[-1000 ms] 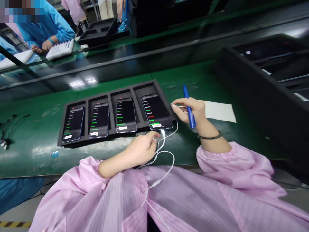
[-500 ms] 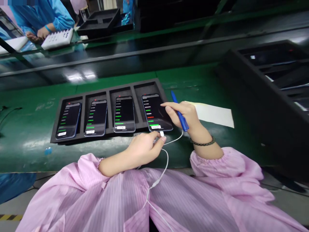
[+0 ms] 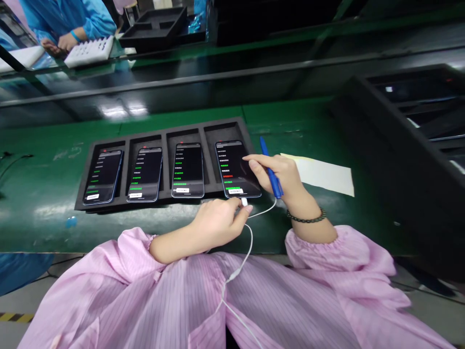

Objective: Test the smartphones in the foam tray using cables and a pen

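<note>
1. Pink striped cloth of the smock (image 3: pixel 174 300) is the nearest thing; a white cable (image 3: pixel 251 240) runs over it and up to the near edge of the green surface (image 3: pixel 298 131).
2. Near this edge, the left hand (image 3: pixel 214 223) has its thumb and forefinger together, clamped on a white plug (image 3: pixel 244 201), which meets the bottom end of a phone (image 3: pixel 232 167).
3. To the right of it, the right hand (image 3: pixel 281 177) is closed around a blue pen (image 3: pixel 275 185), which stands tilted, one end up. The forefinger is extended over the right side of the phone's screen; whether it touches the glass, I cannot tell.
4. This phone lies in the right-end compartment of a black tray (image 3: pixel 222 132), its bottom end at the tray's near edge. On its screen are white and green lines, and one red.
5. Three other phones (image 3: pixel 188 169) lie in the compartments toward the tray's left edge, each with a white label and similar lines.
6. Beyond the right wrist there is a piece of white paper (image 3: pixel 323 175), and by the surface's right end a large black box (image 3: pixel 385 169) with dark devices.
7. Farther, past the surface's far edge, a co-worker in blue (image 3: pixel 96 19) keeps both hands close to a white holder (image 3: pixel 90 51).
</note>
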`<state>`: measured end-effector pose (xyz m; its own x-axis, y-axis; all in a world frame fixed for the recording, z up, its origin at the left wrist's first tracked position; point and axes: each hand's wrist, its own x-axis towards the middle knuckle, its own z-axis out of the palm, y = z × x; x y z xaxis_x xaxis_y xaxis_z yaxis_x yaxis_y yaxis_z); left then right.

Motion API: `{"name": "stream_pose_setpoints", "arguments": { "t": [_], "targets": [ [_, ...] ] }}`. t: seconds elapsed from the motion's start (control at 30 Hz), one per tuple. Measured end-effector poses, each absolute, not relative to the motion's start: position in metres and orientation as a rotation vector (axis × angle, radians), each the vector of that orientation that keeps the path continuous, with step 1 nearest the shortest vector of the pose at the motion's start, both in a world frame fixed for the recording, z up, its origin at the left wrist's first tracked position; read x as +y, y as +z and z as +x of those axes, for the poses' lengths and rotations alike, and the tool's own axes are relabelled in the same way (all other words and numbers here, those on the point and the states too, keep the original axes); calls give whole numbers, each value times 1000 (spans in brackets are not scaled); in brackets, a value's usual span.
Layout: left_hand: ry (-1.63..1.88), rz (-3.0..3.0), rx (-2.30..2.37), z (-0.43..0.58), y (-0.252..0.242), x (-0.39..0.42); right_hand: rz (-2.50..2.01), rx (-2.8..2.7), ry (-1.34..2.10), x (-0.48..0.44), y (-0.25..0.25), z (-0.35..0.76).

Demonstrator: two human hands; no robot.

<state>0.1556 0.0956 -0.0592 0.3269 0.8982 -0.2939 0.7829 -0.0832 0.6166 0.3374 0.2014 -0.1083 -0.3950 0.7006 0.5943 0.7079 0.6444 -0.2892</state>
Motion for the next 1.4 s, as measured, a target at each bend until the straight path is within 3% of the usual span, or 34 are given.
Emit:
{"name": "stream_pose_setpoints", "arguments": {
  "t": [1.4],
  "targets": [
    [183,2006,1510,157,-64,93,-1226,-2140,102,197,-108,338]
  ]
}}
